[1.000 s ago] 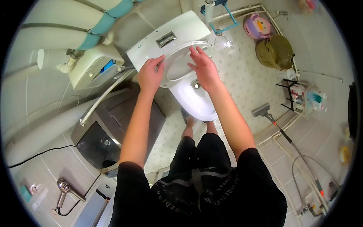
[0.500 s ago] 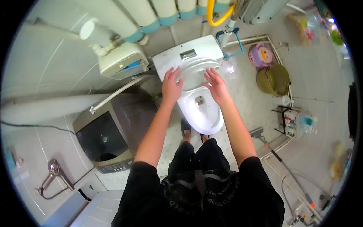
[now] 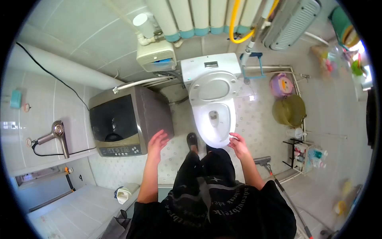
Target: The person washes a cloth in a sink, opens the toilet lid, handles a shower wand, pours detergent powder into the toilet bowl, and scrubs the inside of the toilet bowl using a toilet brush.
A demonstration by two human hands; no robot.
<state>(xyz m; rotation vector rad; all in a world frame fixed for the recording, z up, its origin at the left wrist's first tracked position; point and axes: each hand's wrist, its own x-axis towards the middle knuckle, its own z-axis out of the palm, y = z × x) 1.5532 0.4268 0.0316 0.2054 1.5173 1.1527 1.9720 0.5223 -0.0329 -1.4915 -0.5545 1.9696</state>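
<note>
Two grips, both loosely spread: left hand [image 3: 158, 144] beside one washing machine [image 3: 151, 119], right hand [image 3: 239, 147] near one toilet [image 3: 199, 117], which stands ahead, lid [image 3: 215, 88] raised. One bucket [image 3: 283, 111] stands farther right.

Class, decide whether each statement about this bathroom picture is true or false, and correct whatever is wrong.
1. The toilet has its lid raised. True.
2. The left hand is gripping the hair dryer. False: that hand is open with nothing visible in it, and the hair dryer is well apart from it, at the picture's left.
3. The right hand is near the front rim of the toilet bowl. True.
4. The washing machine stands to the right of the toilet in the picture. False: it stands to the left.
5. An olive bucket stands beside a pink and purple item. True.
</note>
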